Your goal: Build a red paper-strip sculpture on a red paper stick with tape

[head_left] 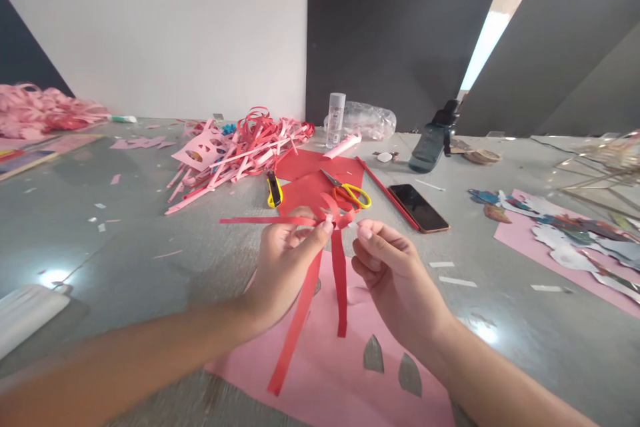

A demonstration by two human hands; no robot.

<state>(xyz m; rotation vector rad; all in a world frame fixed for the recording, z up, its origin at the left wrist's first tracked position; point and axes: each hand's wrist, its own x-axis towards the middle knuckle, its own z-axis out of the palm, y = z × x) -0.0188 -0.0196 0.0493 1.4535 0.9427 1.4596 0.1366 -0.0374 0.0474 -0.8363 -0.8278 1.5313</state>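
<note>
The red paper strips are pinched in the left fingers, two long tails hanging below them, and just rightward the right fingers are pressed together, whether on something I cannot tell.

Two hands, left hand and right hand; three straight red paper tails; one pair of scissors; one box cutter; one phone; one plastic bag; two bottles, a clear bottle and a dark bottle; two heaps of paper strips.
</note>
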